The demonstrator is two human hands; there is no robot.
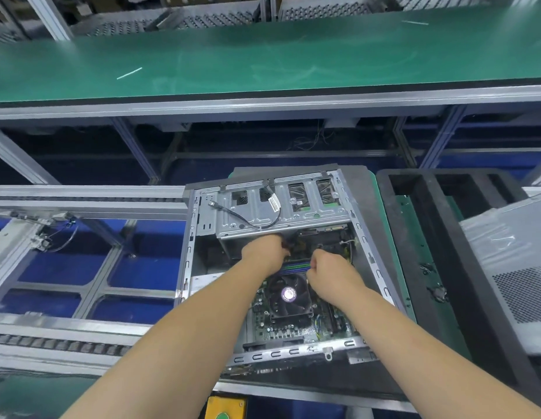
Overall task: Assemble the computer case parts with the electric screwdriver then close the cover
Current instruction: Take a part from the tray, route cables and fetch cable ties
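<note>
A: Biggest first?
B: Green conveyor belt (263, 55) across twelve o'clock. Open computer case (281, 267) at centre, lying on its side. Side cover (516, 273) at three o'clock, apart from the case.
A: Inside?
B: Drive cage (281, 213) at the far end, CPU fan (288, 294) nearer.
A: Hands?
B: Left hand (264, 252) reaching under the cage, fingers hidden; grip impossible to tell. Right hand (329, 267) curled, seemingly pinching something small, unclear what.

Both bare forearms extended forward, hands close together, left hand (264, 251) and right hand (329, 267) curled
</note>
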